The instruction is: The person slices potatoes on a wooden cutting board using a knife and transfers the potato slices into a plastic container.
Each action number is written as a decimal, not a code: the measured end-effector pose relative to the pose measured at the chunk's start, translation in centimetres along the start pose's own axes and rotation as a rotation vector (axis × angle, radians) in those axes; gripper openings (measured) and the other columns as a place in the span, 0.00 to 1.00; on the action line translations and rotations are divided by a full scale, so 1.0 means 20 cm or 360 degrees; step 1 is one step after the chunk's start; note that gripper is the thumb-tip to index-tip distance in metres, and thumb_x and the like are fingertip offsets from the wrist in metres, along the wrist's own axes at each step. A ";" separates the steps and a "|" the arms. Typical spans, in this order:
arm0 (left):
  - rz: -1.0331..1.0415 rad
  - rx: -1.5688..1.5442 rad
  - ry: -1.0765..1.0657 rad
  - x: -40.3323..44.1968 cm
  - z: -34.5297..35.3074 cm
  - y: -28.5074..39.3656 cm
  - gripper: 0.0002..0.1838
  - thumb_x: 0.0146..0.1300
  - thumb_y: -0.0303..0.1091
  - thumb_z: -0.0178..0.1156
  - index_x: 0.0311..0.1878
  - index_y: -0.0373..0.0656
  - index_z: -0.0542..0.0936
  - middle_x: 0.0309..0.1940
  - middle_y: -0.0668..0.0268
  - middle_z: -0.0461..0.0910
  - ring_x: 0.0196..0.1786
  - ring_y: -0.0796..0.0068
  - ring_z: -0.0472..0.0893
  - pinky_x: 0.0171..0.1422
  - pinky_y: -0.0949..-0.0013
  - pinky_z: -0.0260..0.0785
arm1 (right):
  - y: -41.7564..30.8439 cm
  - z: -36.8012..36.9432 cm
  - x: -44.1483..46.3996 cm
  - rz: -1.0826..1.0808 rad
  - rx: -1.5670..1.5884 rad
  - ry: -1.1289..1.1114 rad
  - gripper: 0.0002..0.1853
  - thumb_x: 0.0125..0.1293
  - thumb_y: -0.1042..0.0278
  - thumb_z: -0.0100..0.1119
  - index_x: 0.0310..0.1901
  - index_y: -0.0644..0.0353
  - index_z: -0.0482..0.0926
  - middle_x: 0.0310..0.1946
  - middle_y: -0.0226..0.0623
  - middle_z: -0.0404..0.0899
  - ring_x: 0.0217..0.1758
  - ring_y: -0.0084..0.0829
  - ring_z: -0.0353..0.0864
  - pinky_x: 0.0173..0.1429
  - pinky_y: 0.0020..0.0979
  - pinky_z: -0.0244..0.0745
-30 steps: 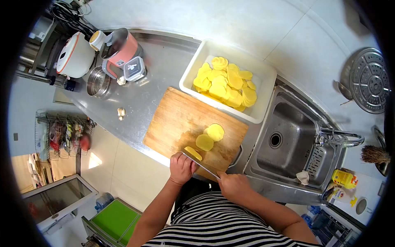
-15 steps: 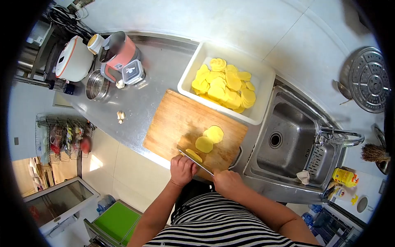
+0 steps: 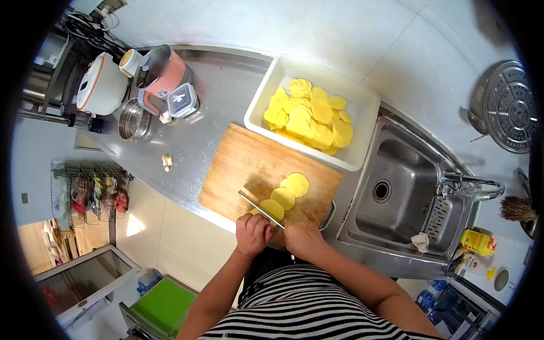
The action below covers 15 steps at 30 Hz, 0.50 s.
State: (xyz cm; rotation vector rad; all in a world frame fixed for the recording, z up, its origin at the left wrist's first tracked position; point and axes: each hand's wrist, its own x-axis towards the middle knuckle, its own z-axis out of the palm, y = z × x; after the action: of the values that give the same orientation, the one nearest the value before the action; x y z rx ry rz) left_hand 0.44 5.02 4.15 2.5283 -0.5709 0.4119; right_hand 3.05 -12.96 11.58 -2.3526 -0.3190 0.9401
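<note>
My right hand (image 3: 303, 239) is closed round the handle of a knife (image 3: 260, 209), whose blade stands on edge over the lower part of a wooden cutting board (image 3: 232, 170). At the board's near edge my left hand (image 3: 253, 231) has its fingers curled beside the blade, on a potato piece mostly hidden by the hand. Just beyond the blade lies a yellow potato slice (image 3: 272, 209). Two more slices (image 3: 283, 198) continue in an overlapping row up and to the right. Behind the board, a white tub (image 3: 362, 127) holds many potato slices (image 3: 309, 122).
A steel sink (image 3: 385, 164) with a faucet (image 3: 476, 190) is on the right. At the left stand a pink kettle (image 3: 173, 73), a lidded container (image 3: 183, 100), a metal bowl (image 3: 134, 120) and a white cooker (image 3: 105, 85). Garlic cloves (image 3: 167, 162) lie on the counter.
The knife and my right hand have moved up and to the left. The slice beside the blade now lies flatter and shows its round face, near the other two slices.
</note>
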 end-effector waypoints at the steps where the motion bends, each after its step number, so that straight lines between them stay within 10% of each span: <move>1: -0.0005 0.0018 0.0014 0.00 0.00 0.00 0.16 0.47 0.31 0.64 0.42 0.48 0.74 0.43 0.65 0.72 0.46 0.59 0.71 0.50 0.58 0.64 | 0.02 0.03 0.02 -0.0001 0.0001 0.0004 0.08 0.55 0.73 0.49 0.34 0.67 0.76 0.28 0.56 0.79 0.35 0.54 0.81 0.39 0.49 0.75; 15: 0.0014 0.0015 0.0036 0.01 -0.01 0.02 0.17 0.48 0.28 0.62 0.43 0.44 0.71 0.41 0.61 0.71 0.46 0.55 0.69 0.54 0.56 0.63 | 0.07 -0.05 0.03 -0.0015 -0.0140 0.0252 0.09 0.60 0.68 0.48 0.36 0.64 0.76 0.28 0.54 0.80 0.33 0.51 0.81 0.37 0.47 0.75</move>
State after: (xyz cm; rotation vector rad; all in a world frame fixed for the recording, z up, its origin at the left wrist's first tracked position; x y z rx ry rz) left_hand 0.34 4.76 4.59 2.5281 -0.5727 0.4465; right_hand 4.25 -14.28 10.94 -2.4860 -0.3132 0.7434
